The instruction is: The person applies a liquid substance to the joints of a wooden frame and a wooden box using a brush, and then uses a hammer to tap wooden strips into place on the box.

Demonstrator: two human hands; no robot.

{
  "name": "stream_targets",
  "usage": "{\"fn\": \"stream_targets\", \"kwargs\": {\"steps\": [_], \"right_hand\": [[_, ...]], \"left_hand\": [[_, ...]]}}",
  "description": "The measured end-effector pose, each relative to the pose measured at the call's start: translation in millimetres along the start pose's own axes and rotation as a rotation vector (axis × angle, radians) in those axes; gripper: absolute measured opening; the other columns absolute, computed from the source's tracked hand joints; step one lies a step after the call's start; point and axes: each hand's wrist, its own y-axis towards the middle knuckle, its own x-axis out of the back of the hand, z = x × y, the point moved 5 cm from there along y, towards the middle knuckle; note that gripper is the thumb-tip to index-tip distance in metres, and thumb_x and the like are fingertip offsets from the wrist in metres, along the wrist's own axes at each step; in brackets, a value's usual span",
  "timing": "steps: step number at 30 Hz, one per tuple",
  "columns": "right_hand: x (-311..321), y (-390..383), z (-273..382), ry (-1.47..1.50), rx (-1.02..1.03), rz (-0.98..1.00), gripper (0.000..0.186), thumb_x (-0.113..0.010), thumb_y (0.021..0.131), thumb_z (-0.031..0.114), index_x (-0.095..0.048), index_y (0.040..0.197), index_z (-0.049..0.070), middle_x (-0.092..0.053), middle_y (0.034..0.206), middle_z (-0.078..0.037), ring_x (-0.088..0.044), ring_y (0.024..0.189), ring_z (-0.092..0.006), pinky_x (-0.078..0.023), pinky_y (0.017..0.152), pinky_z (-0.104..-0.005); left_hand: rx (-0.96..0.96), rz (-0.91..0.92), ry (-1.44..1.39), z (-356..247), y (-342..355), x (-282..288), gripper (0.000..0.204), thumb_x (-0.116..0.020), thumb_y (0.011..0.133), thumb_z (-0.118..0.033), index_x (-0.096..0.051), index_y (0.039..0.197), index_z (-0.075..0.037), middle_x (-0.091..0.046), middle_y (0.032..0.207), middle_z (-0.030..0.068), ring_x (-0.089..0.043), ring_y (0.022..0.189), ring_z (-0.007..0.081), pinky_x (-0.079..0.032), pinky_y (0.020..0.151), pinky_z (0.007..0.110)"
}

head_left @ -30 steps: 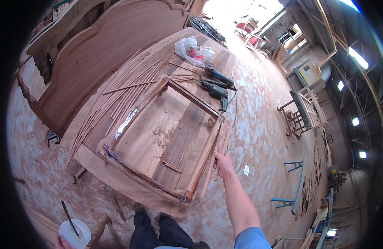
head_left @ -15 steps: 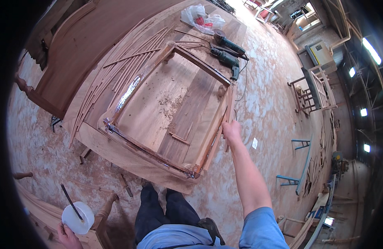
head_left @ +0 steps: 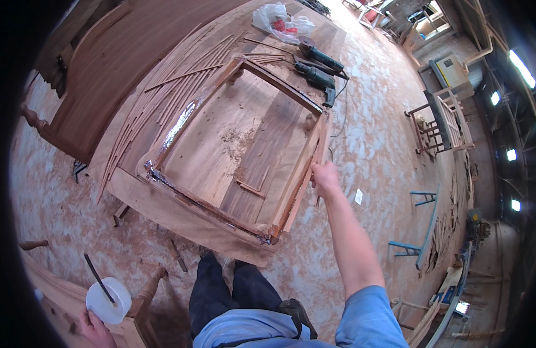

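My right hand (head_left: 326,178) is closed on slender wooden strips (head_left: 322,145) along the right outer side of a rectangular wooden frame (head_left: 215,87). The frame rests on a wooden work surface (head_left: 221,156); its near and left rails look dark and glossy in places, and short strip pieces lie inside it with shavings. At lower left, my left hand (head_left: 95,329) holds a white translucent container (head_left: 118,293), with a dark stick (head_left: 92,267) standing slanted in it; what the container contains is hard to make out.
Loose thin strips (head_left: 157,116), a drill (head_left: 314,78), an angle grinder (head_left: 320,58) and a plastic bag (head_left: 282,23) share the surface. A large carved wooden panel (head_left: 111,75) stands behind at left. Blue trestles (head_left: 407,246) and stacked furniture (head_left: 442,122) are on the right.
My view has tilted, so the work surface appears higher and more of my legs and left hand shows. My right hand stays on the strips beside the frame.
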Motion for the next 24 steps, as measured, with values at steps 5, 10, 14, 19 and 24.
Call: {"fn": "stream_targets", "kwargs": {"steps": [5, 10, 14, 19, 24], "right_hand": [[31, -39, 26, 0.591, -0.071, 0.244, 0.01, -0.059, 0.093, 0.015, -0.056, 0.093, 0.005, -0.057, 0.07, -0.006, -0.05, 0.048, -0.0152, -0.041, 0.039, -0.0303], [32, -82, 18, 0.947, -0.103, 0.459, 0.018, -0.061, 0.095, 0.02, -0.058, 0.105, 0.005, -0.064, 0.082, -0.007, -0.062, 0.061, -0.0196, -0.048, 0.042, -0.0291], [9, -114, 2, 0.978, -0.199, 0.653, 0.017, -0.058, 0.096, 0.016, -0.06, 0.103, 0.001, -0.064, 0.076, -0.009, -0.057, 0.052, -0.0174, -0.045, 0.04, -0.0285], [-21, -186, 24, 0.791, -0.05, 0.75, 0.015, -0.06, 0.094, 0.01, -0.058, 0.107, 0.002, -0.065, 0.08, -0.008, -0.057, 0.054, -0.0131, -0.044, 0.042, -0.0252], [-63, -289, 37, 0.58, 0.109, 0.914, 0.017, -0.063, 0.091, 0.009, -0.056, 0.105, 0.003, -0.064, 0.08, -0.006, -0.056, 0.058, -0.0113, -0.043, 0.044, -0.0232]], "left_hand": [[-0.064, -0.068, -0.097, 13, -36, 16, 0.021, -0.046, 0.101, -0.012, -0.058, 0.105, 0.005, -0.058, 0.087, 0.0037, -0.049, 0.075, 0.0095, -0.041, 0.064, 0.026], [-0.004, -0.278, -0.068, 23, -139, 33, 0.02, -0.046, 0.101, -0.012, -0.058, 0.104, 0.004, -0.055, 0.082, 0.0029, -0.049, 0.072, 0.0101, -0.042, 0.064, 0.027], [0.203, -0.289, 0.063, 13, -231, 43, 0.035, -0.053, 0.095, -0.027, -0.064, 0.113, 0.0, -0.063, 0.1, 0.0182, -0.06, 0.086, 0.029, -0.049, 0.074, 0.039], [0.327, -0.428, 0.108, 7, -337, 56, 0.039, -0.057, 0.093, -0.03, -0.066, 0.111, 0.004, -0.068, 0.098, 0.0255, -0.064, 0.084, 0.0361, -0.051, 0.075, 0.041], [0.397, -0.593, 0.257, 48, -448, 84, 0.034, -0.059, 0.092, -0.026, -0.067, 0.107, 0.003, -0.068, 0.091, 0.0236, -0.064, 0.082, 0.0382, -0.05, 0.075, 0.043]]}}
